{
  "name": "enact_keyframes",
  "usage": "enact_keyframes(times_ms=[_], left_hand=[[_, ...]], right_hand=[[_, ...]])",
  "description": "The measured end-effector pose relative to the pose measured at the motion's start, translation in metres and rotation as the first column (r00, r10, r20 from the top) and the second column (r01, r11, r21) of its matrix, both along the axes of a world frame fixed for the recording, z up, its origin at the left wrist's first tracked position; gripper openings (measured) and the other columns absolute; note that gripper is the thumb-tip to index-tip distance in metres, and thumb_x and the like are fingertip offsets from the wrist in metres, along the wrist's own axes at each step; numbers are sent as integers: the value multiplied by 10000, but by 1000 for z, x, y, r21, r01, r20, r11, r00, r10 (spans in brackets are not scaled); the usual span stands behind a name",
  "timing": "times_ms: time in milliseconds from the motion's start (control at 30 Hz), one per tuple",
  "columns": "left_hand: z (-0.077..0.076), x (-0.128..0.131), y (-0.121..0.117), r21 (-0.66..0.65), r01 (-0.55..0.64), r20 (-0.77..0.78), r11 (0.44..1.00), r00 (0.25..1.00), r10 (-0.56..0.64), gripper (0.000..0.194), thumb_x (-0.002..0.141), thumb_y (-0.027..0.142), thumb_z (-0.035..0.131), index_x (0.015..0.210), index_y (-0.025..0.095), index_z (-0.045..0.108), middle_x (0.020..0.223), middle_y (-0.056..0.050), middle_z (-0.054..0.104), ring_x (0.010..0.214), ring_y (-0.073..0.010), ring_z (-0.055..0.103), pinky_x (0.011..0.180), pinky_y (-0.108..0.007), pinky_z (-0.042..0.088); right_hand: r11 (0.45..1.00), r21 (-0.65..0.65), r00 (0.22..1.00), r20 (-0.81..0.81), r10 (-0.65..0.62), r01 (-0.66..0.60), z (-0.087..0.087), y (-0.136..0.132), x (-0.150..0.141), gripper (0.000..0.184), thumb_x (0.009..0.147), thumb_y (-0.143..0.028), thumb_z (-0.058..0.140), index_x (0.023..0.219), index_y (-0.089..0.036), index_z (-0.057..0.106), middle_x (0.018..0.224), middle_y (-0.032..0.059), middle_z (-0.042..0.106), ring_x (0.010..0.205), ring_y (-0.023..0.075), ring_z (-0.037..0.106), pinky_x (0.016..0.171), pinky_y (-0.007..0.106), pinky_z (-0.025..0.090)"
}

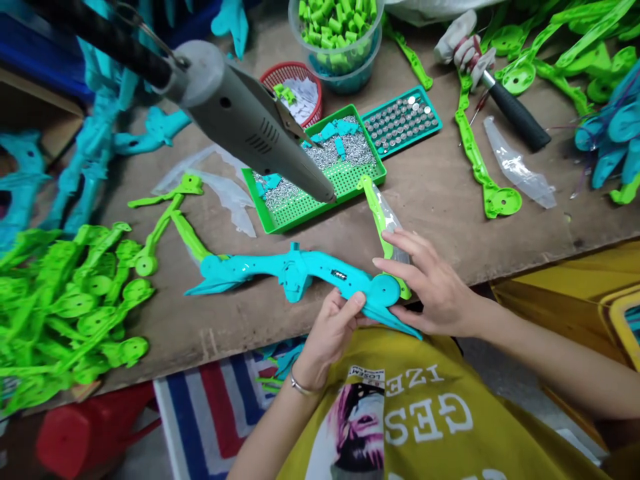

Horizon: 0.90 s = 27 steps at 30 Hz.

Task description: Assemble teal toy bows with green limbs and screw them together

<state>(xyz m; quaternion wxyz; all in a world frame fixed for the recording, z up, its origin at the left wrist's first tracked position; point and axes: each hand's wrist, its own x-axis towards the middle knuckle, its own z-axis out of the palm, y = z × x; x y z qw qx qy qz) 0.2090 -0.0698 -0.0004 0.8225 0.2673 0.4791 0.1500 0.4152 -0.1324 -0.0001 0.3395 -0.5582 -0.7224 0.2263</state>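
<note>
You have the long blue part [265, 265] lying across the near side of the green tray [357, 179], close to the surface's [200, 340] front edge. A small metal piece [339, 274] sits in a slot on its upper face. Your left hand [340, 317] pinches its right end, thumb on top and fingers underneath. Your right hand [430, 283] is beside that same end, fingers parted and half curled over a lime-green strip [375, 210] with a clear piece along it, near the tray's right front corner; you cannot tell from here whether it grips anything.

The tray holds silver screws [353, 148] and a few small blue pieces [270, 181]. Over it hangs a grey power driver [250, 120], tip pointing down. Against the tray's right rear side is a teal tray [383, 152] of round metal pieces [400, 123]. Behind the green tray stand a red basket [320, 110] and a clear tub [376, 41] of lime-green tubes [335, 23]. To its left you have a heap of lime-green parts [80, 313]; well to its right, a hammer [515, 110] with a black handle.
</note>
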Motion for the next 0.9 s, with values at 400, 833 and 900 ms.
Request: enact_keyframes(times_ms=[400, 833, 900], left_hand=[[0, 8, 4, 62, -49, 1, 997, 999, 49, 471, 679, 459, 882, 916, 145, 622, 853, -49, 760, 770, -221, 748, 758, -412, 650], [0, 15, 1, 62, -160, 42, 985, 987, 157, 511, 647, 459, 891, 943, 151, 610, 857, -51, 745, 723, -194, 721, 673, -348, 633], [2, 14, 1, 53, -146, 53, 988, 988, 143, 539, 623, 465, 901, 953, 147, 617, 864, -62, 748, 722, -200, 720, 636, -327, 626]], right_hand=[[749, -647, 809, -361, -463, 140, 16, -24, 13, 415, 815, -431, 750, 1112, -189, 591, 1034, 106, 708, 884, 220, 696, 753, 367, 583], [494, -851, 701, -463, -543, -180, 15, -18, -8, 524, 713, -599, 778, 954, -141, 696, 738, 37, 705, 645, 153, 654, 646, 315, 556], [620, -773, 832, -252, -494, 134, 23, -5, 6, 418, 812, -563, 698, 898, -154, 693, 780, 74, 726, 711, 194, 669, 701, 359, 555]])
